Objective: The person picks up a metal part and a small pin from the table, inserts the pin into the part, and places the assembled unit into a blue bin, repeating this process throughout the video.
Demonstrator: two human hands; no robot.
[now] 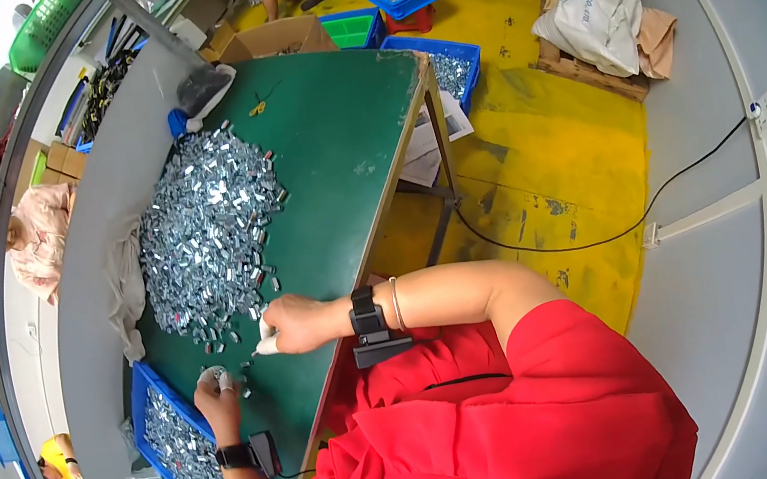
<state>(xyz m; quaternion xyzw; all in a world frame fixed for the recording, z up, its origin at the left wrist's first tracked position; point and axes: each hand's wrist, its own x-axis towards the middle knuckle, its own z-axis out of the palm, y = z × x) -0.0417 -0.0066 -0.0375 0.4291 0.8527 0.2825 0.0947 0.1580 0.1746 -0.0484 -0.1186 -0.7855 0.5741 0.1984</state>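
"On the green tabletop [326, 137], what's the main item, & where exactly?"

"Small shiny metal parts [209, 228], heaped ahead of the person. A few loose pcs lie b/w the hands, and a blue tray [139, 407] of similar pcs sits just L of the L hand [218, 399]."

"How'd you do this bit well?"

"IMO: work low, fingertips only, w/ loose pcs spread apart so one comes up at a time. Light pinch; such tiny pcs prob. slip or flip if squeezed off-centre."

"And pose?"

"R forearm crosses approx. level from the R, elbow bent, R hand [301, 322] near the heap's close edge, white-covered fingertips [267, 344] pointing L. L forearm comes up from the lower edge, fingers curled, tips covered too."

"Grip?"

"R grip: fingers drawn together in a pinch, but can't tell if a pc is in it. L grip: curled; contents unclear, can't tell."
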